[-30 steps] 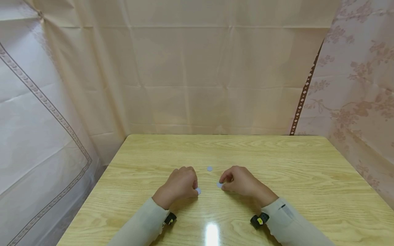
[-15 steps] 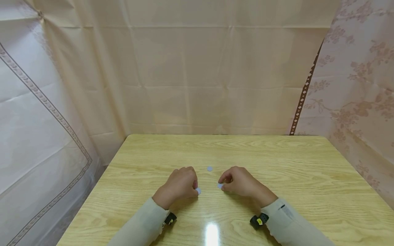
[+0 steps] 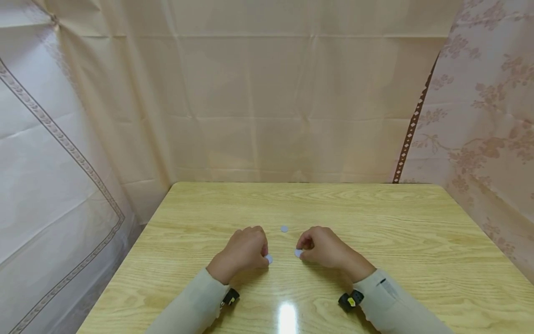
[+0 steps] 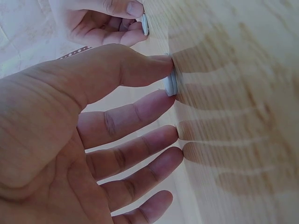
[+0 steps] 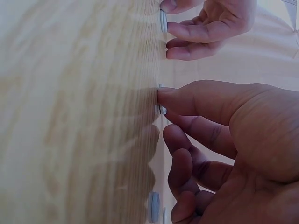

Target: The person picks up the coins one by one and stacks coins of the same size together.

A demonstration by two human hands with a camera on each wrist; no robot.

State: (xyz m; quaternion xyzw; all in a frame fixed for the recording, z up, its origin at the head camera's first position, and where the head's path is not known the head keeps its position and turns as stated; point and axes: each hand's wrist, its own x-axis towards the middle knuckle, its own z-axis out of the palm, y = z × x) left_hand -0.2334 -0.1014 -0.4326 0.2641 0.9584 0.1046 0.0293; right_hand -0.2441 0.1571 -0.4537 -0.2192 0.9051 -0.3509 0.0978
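Small, flat, pale grey round discs lie on the wooden table (image 3: 375,222). My left hand (image 3: 243,250) pinches one disc (image 4: 171,83) by its edges between thumb and index finger, low at the tabletop; in the left wrist view it looks like two thin layers. Its other fingers (image 4: 149,172) are spread. To the right, across a short gap, my right hand (image 3: 327,248) pinches another disc (image 3: 298,252) between thumb and index finger, partly hidden by the thumb (image 5: 187,98) in the right wrist view. A third disc (image 3: 284,229) lies farther back, between the hands.
Low in the right wrist view, a thick pale disc (image 5: 154,206) shows beside the curled fingers. Beige curtains (image 3: 271,93) hang behind the table's far edge, with patterned cloth (image 3: 492,116) at the right and whitish cloth (image 3: 50,185) at the left. Black wrist devices (image 3: 351,300) sit under the sleeves.
Over the last second my right hand has shifted its disc very slightly toward me. My left hand and the far disc look unmoved.
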